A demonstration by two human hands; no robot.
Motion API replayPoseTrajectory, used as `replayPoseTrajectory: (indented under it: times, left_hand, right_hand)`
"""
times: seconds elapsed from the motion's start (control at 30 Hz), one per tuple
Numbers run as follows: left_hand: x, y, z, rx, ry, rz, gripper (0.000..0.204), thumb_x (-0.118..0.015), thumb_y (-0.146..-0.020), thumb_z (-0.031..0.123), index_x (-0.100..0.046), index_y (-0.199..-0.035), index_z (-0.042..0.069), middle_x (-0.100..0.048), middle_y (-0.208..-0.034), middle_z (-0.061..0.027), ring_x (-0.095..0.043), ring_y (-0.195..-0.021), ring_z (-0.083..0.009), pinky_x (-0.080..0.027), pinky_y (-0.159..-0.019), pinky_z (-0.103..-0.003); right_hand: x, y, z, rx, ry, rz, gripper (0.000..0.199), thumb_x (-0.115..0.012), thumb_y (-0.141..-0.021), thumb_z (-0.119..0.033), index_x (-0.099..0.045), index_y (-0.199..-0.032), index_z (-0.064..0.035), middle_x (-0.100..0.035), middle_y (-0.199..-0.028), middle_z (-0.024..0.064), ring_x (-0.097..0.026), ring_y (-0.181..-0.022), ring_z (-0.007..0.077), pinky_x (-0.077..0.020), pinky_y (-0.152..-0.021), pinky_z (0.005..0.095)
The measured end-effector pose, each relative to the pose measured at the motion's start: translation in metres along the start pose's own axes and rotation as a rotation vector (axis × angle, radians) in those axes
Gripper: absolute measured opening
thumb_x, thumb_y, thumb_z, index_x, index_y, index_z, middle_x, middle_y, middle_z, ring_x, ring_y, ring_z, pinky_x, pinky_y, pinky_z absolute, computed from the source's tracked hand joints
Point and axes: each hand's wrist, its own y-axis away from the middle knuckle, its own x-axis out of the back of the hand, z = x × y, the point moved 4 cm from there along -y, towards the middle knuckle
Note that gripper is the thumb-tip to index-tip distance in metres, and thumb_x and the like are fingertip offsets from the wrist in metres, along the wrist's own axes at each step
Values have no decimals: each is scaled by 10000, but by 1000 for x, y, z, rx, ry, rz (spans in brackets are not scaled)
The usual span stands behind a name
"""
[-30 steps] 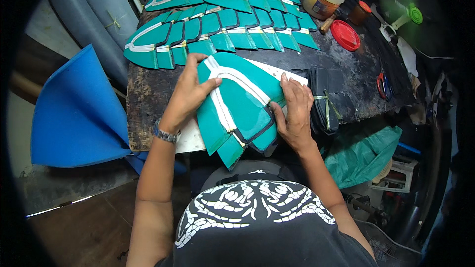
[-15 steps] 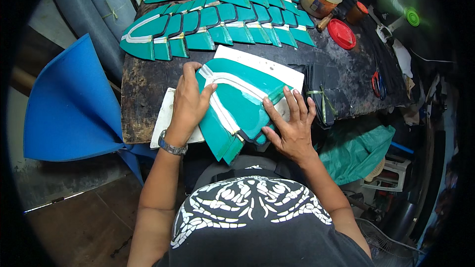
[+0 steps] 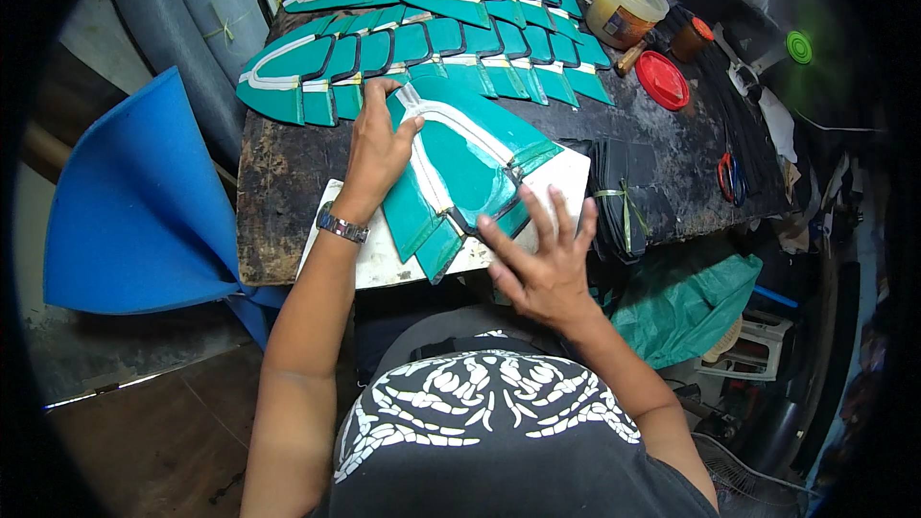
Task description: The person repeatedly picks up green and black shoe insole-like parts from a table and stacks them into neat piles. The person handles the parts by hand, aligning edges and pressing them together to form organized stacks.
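Pressing down on the teal wing piece [image 3: 459, 165], lying on the white board [image 3: 384, 259] at the table's near edge, the left hand [image 3: 376, 149] pins its far-left end, fingers flat. The right hand [image 3: 545, 264] hovers spread wide, holding nothing, just off the near-right tip; I'd say firm, even pressure along the pale seam keeps it from shifting.

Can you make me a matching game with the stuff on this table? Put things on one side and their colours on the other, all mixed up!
Things:
1. round lid
2. big foam sheet beside the table
3. winged piece under the left hand
4. board beneath that piece

Colours:
A. white
B. teal
C. red
D. blue

Pairs: 1-C, 2-D, 3-B, 4-A
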Motion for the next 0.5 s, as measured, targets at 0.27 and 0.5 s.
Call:
replayPoseTrajectory:
  times: [0.27, 0.5]
  left_hand:
    - [3, 4, 3, -14, 97, 11, 480, -699, -851, 107, -460, -1257, 16, -589, -1223, -247, -577, -1158, -415, -448, -980, -452]
    - [1, 4, -3, -14, 108, 35, 506, -727, -848, 147, -472, -1264, 13, -605, -1209, -222, -598, -1149, -351, -457, -980, -407]
  right_hand:
    - [-15, -25, 34, -132, 130, -40, 507, -514, -965, -517, -535, -1436, -330, -207, -1641, 137, -92, -1525, 389, 54, -1127, 703]
    - [-15, -28, 8, 50, -3, -186, 501, -521, -958, -519, -499, -1448, -411, -205, -1646, 121, -57, -1526, 412, 49, -1094, 758]
